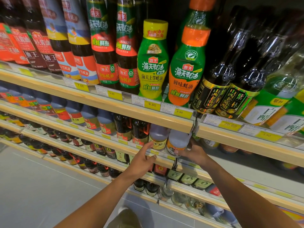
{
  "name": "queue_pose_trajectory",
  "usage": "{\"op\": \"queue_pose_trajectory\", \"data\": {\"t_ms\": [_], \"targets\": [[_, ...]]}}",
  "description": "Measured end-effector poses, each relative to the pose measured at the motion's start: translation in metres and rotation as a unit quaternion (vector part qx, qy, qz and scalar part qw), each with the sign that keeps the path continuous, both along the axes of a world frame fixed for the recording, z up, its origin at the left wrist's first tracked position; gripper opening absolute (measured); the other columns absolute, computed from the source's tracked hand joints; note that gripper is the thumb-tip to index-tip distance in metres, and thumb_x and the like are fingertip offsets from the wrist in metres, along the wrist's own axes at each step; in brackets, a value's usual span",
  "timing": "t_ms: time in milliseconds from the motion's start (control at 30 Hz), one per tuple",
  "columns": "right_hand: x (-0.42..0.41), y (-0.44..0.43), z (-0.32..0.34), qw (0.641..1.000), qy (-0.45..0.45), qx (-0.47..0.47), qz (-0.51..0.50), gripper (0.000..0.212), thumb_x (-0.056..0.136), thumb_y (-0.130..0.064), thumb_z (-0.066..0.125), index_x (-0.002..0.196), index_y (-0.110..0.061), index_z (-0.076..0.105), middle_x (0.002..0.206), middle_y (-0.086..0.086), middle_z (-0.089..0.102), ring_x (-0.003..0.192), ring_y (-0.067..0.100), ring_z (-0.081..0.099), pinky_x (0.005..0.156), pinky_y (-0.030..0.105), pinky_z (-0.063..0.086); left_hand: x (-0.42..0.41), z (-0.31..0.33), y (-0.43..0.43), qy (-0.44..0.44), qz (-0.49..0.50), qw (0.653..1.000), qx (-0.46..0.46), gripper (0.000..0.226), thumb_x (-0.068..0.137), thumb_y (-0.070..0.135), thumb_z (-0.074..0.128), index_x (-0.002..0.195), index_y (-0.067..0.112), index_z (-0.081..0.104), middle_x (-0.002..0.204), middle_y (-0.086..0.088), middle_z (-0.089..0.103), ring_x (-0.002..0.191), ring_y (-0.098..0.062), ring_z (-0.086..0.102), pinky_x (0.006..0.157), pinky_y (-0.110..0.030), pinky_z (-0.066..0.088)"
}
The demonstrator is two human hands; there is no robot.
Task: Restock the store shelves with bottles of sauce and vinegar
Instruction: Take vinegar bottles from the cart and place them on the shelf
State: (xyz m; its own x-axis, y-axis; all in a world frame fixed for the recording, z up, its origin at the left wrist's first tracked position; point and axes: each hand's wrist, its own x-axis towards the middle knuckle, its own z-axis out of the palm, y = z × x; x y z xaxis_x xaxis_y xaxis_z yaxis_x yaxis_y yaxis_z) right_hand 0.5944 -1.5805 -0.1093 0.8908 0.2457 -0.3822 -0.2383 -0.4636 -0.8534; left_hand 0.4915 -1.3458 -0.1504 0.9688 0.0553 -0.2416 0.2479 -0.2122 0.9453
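While your right hand (195,151) has its fingers (178,152) curled onto the lower front of the white vinegar jug (176,141), your left hand (142,159) is released, its fingers (148,145) stretched out with the tips touching or nearly touching the label of the rice vinegar jug (158,136) just beside it. Both jugs stand at the front edge of the second shelf (115,145), tucked under the shelf above, which carries the oyster sauce bottles (153,60). Judge the white vinegar jug as heavy with liquid, stiff in its plastic wall and smooth enough to slip; a hold low on the body or round the neck should serve better than fingertips on the label. Whether your right thumb is behind it, you cannot tell from here
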Motion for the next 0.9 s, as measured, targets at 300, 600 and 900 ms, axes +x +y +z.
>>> {"op": "queue_pose_trajectory", "data": {"t_ms": [300,600,900], "targets": [[-0.038,-0.022,0.022,0.981,-0.172,-0.076,0.038,0.088,0.072,-0.052,0.088,0.144,-0.020,0.048,0.138,-0.003,0.061,0.129,0.023,0.054,0.102,0.047,0.047,-0.034,0.035,0.007,-0.112,-0.038,0.961,0.250,0.062,0.102,0.037,0.061,0.157,0.035,0.033,0.162,0.014,0.029,0.147,0.000,0.031,0.108,-0.009,0.032],[-0.078,-0.001,0.025,0.866,-0.408,-0.263,0.117,0.102,0.077,-0.084,0.053,0.155,-0.019,0.039,0.154,0.007,0.045,0.139,0.031,0.041,0.115,0.051,0.035,-0.070,0.050,0.049,-0.145,-0.004,0.867,0.476,0.080,0.098,0.059,0.055,0.164,0.031,0.019,0.173,0.002,0.007,0.160,-0.023,-0.001,0.129,-0.049,0.015],[-0.108,0.141,0.043,0.823,-0.457,-0.242,0.234,0.115,0.074,-0.067,0.078,0.162,-0.031,0.014,0.169,-0.003,0.019,0.155,0.023,0.022,0.124,0.052,0.024,-0.133,0.057,0.171,-0.124,0.078,0.841,0.520,0.077,0.097,0.060,0.056,0.162,0.027,0.030,0.172,-0.003,0.017,0.159,-0.027,0.012,0.126,-0.055,0.023]]}}
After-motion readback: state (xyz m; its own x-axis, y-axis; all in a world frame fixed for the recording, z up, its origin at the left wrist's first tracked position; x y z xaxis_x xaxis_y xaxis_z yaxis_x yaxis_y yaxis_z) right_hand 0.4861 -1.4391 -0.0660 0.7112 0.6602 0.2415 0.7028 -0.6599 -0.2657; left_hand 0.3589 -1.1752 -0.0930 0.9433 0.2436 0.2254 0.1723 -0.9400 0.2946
